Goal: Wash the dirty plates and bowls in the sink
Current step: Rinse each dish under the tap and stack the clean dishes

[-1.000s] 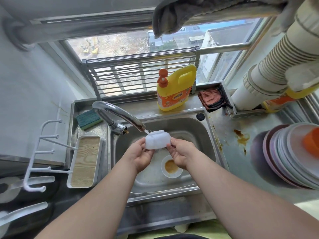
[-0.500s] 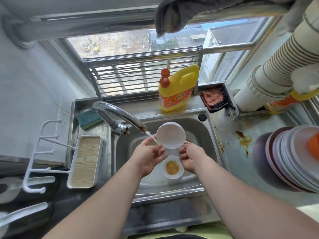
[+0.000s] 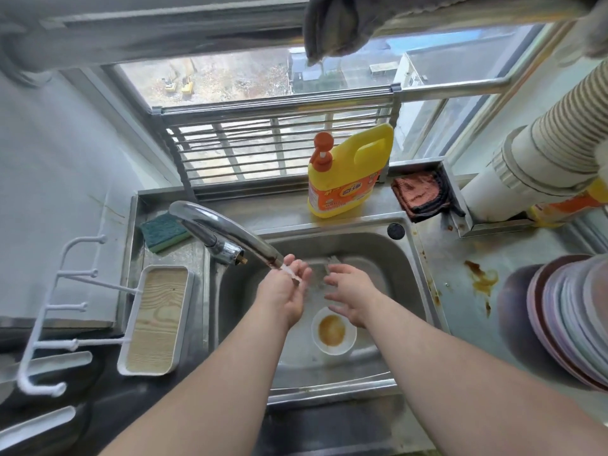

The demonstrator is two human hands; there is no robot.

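From the head camera I see both hands over the sink [image 3: 404, 258], holding nothing. My left hand [image 3: 286, 291] is spread with loose fingers right under the tap [image 3: 227, 235], and the thin stream of water [image 3: 288, 269] lands on it. My right hand [image 3: 350, 297] hovers just beside it, fingers relaxed and apart, palm down. Just below the right hand, on the sink floor, sits a small white bowl [image 3: 333, 330] with brown residue inside. Well off to the right of that hand, a stack of plates [image 3: 572, 327] leans on the stained counter [image 3: 470, 311]. Beyond both hands stands a yellow soap bottle [image 3: 348, 172]; a green sponge [image 3: 163, 232] lies left of the tap.
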